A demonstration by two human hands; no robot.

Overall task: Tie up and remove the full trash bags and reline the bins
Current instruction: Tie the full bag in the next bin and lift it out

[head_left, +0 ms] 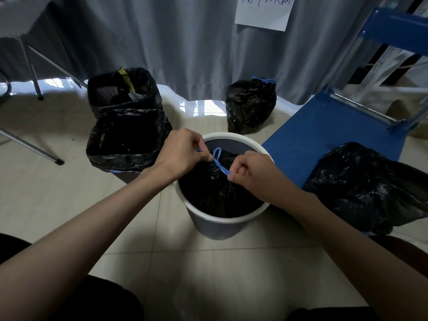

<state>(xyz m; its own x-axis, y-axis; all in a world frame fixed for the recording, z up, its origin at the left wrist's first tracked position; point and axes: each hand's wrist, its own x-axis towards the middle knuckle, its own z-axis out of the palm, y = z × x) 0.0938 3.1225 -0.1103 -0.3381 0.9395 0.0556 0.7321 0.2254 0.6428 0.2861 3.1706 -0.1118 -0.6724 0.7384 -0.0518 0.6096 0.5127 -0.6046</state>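
A round white bin (222, 220) stands on the floor in front of me with a black trash bag (208, 188) gathered shut inside it. A blue drawstring (218, 162) crosses the bag's neck and forms a small loop. My left hand (183, 152) pinches one end of the drawstring at the upper left. My right hand (251, 171) pinches the other end at the lower right. Both hands hover just above the bin's mouth.
Two square bins with black liners stand at the left, the far one (122, 89) with rubbish, the near one (126, 137). A tied black bag (251, 105) sits by the grey curtain. Another black bag (370, 184) lies on a blue cart (324, 135) at the right.
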